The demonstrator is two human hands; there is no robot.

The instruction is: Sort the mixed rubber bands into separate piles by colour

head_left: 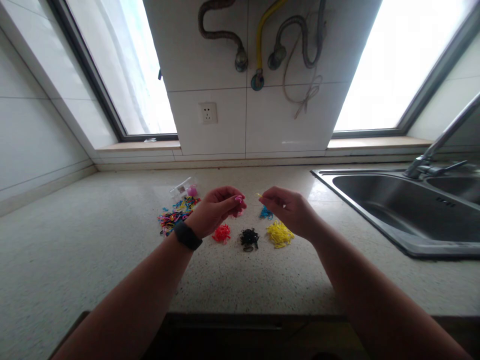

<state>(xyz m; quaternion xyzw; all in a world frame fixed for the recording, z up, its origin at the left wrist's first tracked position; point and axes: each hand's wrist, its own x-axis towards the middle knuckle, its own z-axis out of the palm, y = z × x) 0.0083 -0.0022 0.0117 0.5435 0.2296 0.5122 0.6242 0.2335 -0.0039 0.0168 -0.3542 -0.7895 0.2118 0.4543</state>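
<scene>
Both hands hover over a speckled countertop (93, 260). My left hand (217, 210), with a black band on its wrist, is closed in a pinch on a small pink rubber band (239, 199). My right hand (290, 210) is pinched too, holding a small yellow rubber band (259, 196) at its fingertips. Below the hands lie sorted little heaps of rubber bands: red (222, 233), black (249, 239), yellow (279, 234) and blue (266, 213). A mixed multicoloured pile (176, 216) lies to the left of my left hand.
A small clear plastic container (184, 188) with something pink lies behind the mixed pile. A steel sink (393, 212) with a tap (438, 145) fills the right side. The tiled wall at the back carries a socket (208, 113) and hoses (262, 40).
</scene>
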